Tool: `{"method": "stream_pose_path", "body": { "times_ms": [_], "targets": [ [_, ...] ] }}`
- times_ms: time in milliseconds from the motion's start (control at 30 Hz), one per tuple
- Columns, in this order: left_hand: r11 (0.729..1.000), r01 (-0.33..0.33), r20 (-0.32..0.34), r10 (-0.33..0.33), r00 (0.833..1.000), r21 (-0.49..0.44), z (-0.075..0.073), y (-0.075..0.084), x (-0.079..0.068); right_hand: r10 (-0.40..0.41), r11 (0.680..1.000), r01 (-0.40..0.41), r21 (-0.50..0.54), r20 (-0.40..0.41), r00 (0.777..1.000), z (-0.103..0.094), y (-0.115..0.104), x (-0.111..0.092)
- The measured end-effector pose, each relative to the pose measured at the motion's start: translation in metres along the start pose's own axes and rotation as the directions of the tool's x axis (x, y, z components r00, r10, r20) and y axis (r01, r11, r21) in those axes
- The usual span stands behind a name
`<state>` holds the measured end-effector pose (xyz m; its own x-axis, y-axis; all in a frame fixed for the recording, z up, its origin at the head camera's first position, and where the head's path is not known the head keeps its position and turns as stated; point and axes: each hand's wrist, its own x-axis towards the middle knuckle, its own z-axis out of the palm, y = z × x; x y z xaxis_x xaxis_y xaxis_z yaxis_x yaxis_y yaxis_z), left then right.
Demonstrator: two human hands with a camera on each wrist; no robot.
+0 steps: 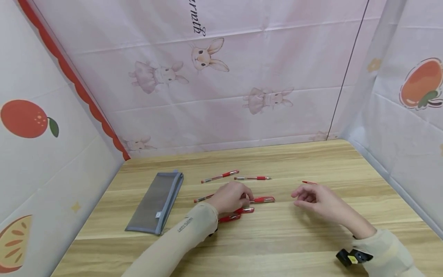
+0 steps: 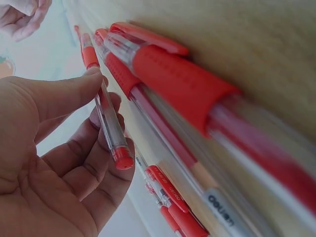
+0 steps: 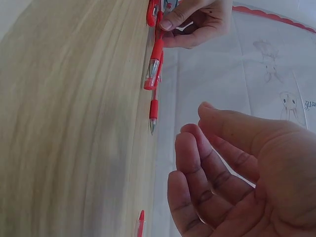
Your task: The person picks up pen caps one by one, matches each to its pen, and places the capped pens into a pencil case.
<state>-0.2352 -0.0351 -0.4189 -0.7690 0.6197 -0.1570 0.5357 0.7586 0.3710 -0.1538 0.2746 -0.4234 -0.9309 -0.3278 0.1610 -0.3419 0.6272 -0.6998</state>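
Note:
My left hand (image 1: 231, 197) pinches a red gel pen (image 2: 104, 106) between thumb and fingers, low over the table. The clear, capped end of this pen (image 3: 152, 74) points toward the right hand. Two more red gel pens (image 1: 244, 210) (image 1: 229, 218) lie beside the left hand on the near side, partly covered by it. Farther back lie a capped red pen (image 1: 220, 176) and an uncapped one (image 1: 252, 178) with its tip bare. My right hand (image 1: 320, 202) hovers to the right, fingers loosely bent and holding nothing. A small red pointed piece (image 1: 309, 182) lies just beyond it.
A grey mesh zip pouch (image 1: 152, 204) lies flat at the left of the wooden table (image 1: 277, 250). Another pen end (image 1: 203, 198) sticks out left of the left hand. Printed cloth walls (image 1: 221, 115) stand behind the table and at both sides.

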Motion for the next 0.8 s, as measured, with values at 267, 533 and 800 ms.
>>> {"method": "stream_pose_path", "body": {
  "times_ms": [267,533,800],
  "targets": [
    [0.998,-0.033,-0.009,0.034,0.999,0.052,0.001,0.001,0.008,0.017,0.999,-0.018,-0.049,-0.013,1.0,-0.007,0.008,-0.004],
    [0.995,-0.044,-0.012,0.045,0.999,0.084,0.002,0.0,0.012,0.037,0.998,-0.037,-0.044,-0.016,0.999,-0.01,0.012,-0.006],
    [0.996,-0.038,-0.002,0.038,0.999,0.078,0.004,0.0,0.013,0.045,0.999,-0.045,-0.01,-0.019,0.999,-0.012,0.016,-0.009]
  ]
}}
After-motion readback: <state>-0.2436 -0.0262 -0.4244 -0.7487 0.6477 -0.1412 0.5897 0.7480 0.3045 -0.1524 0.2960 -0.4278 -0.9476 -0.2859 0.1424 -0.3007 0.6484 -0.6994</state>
